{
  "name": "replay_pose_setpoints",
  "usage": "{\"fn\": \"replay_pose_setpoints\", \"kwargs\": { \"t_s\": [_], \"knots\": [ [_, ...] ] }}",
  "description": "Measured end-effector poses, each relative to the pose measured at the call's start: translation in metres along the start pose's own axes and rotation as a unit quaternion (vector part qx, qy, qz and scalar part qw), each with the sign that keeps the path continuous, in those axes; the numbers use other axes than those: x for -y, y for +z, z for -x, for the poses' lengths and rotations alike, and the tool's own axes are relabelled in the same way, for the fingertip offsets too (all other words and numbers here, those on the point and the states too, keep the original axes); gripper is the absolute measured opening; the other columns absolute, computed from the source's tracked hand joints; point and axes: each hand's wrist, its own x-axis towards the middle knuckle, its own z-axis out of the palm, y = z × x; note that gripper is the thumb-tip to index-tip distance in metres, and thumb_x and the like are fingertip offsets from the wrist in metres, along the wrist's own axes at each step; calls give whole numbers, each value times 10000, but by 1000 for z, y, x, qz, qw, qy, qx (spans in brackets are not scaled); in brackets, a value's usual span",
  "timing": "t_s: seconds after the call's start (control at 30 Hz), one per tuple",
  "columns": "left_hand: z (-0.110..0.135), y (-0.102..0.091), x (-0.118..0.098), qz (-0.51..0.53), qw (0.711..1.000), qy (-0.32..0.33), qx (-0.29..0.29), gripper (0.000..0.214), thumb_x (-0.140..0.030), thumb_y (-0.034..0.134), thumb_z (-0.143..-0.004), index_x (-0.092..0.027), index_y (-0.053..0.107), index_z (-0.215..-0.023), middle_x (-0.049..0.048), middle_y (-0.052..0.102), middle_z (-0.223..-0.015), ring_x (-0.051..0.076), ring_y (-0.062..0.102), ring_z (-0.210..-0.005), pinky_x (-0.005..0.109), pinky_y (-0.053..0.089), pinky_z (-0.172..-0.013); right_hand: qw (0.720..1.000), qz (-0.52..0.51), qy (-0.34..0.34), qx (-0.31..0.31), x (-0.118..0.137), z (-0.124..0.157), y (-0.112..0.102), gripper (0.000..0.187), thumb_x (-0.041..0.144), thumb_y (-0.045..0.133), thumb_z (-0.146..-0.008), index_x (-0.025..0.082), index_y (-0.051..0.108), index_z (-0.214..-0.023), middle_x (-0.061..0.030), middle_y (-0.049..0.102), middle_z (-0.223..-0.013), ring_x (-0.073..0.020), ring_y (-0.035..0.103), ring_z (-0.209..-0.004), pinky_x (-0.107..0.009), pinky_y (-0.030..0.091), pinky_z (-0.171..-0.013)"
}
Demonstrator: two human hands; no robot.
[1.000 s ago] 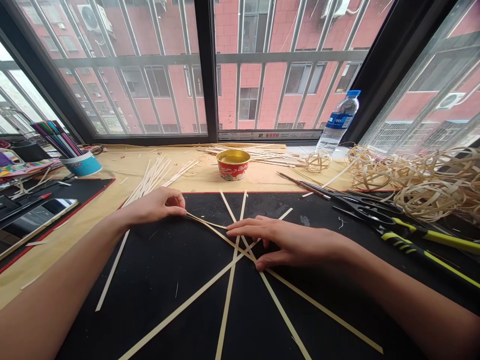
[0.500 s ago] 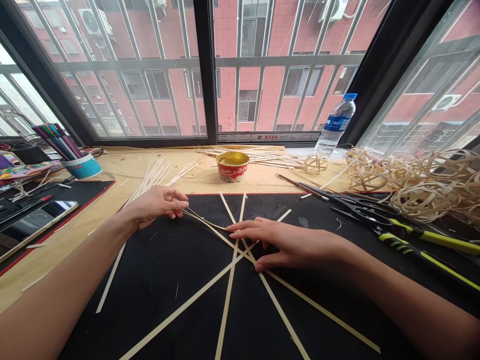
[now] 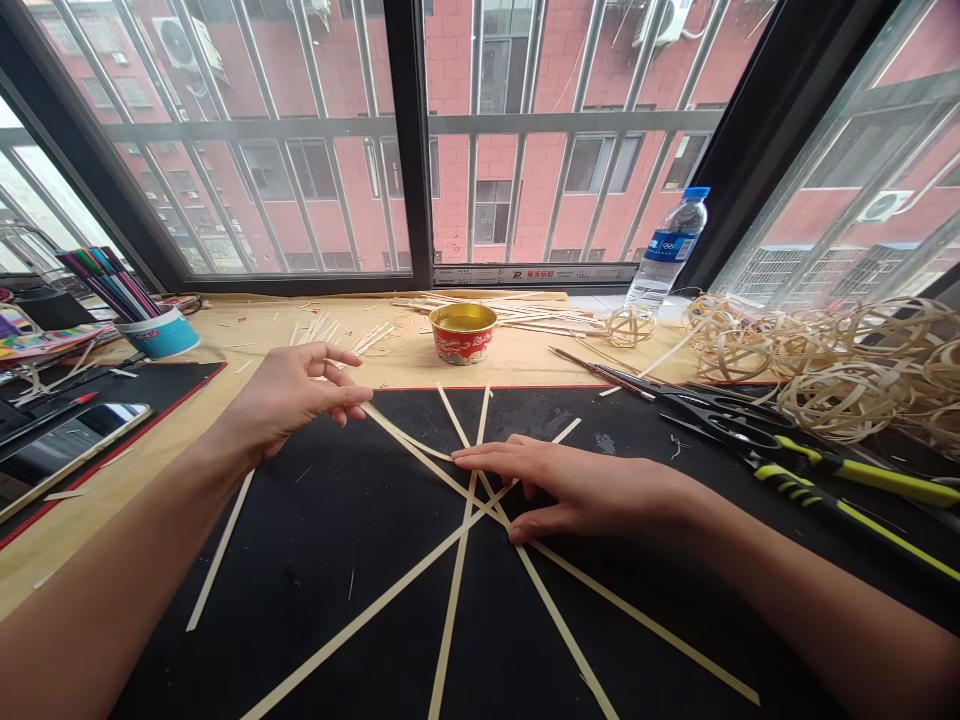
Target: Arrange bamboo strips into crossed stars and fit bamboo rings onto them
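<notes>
Several thin bamboo strips [image 3: 450, 590] lie crossed in a star on a black mat [image 3: 315, 540]. My right hand [image 3: 577, 490] lies flat on the crossing with its fingers stretched out, pressing the strips down. My left hand [image 3: 296, 392] hovers at the mat's far left edge. Its thumb and a fingertip pinch the lifted end of one bamboo strip [image 3: 405, 438], while its index finger points outward. That strip runs from the pinch down under my right fingertips.
A red and gold bowl [image 3: 463, 332] stands behind the mat, with loose strips [image 3: 330, 335] beside it. At the right are black and yellow shears [image 3: 787, 455], coiled bamboo [image 3: 847, 385], a woven ball [image 3: 631, 325] and a water bottle [image 3: 667, 245]. At the left are a pen cup [image 3: 156, 328] and a phone [image 3: 67, 445].
My left hand has risen and moved away from me, its fingers spreading, and the strip end has lifted with it. My right hand has stayed on the crossing.
</notes>
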Motion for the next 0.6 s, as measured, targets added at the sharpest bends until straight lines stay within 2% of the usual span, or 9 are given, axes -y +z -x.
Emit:
{"fn": "replay_pose_setpoints", "kwargs": {
  "t_s": [0.27,0.37,0.43,0.5,0.6],
  "knots": [
    [12,2,-17,8,997,73,-15,472,-319,827,-541,-159,615,-931,-27,648,-559,155,647,-515,237,514,-526,1000,-6,4,-4,3,1,-1,706,323,610,-866,186,286,-1478,-102,344,-1510,-247,349,-1344,-428,248,-1133],
    [11,3,-13,-9,994,106,-23,429,-366,784,-604,-179,625,-956,1,695,-724,179,697,-635,257,527,-622,1000,-7,-2,-10,2,1,0,722,326,619,-859,181,279,-1479,-107,329,-1515,-240,324,-1354,-401,285,-1115],
    [8,2,-7,-46,993,107,-11,462,-397,753,-625,-205,625,-1026,19,713,-833,214,713,-758,258,510,-639,1000,-15,-7,-15,0,1,0,727,330,625,-853,187,281,-1478,-103,333,-1509,-235,321,-1351,-379,313,-1099],
    [5,0,-1,-118,989,90,5,501,-417,726,-626,-227,620,-1077,18,718,-817,237,708,-790,261,483,-615,999,-35,-3,-14,0,1,1,724,335,621,-851,200,284,-1477,-98,337,-1501,-235,346,-1328,-360,373,-1055],
    [2,-3,4,-253,963,96,-13,346,-431,673,-630,-229,660,-910,9,702,-739,233,682,-702,276,451,-596,997,-71,15,-11,-1,1,0,724,344,621,-844,216,287,-1474,-94,350,-1482,-229,413,-1255,-333,451,-968]
  ]
}}
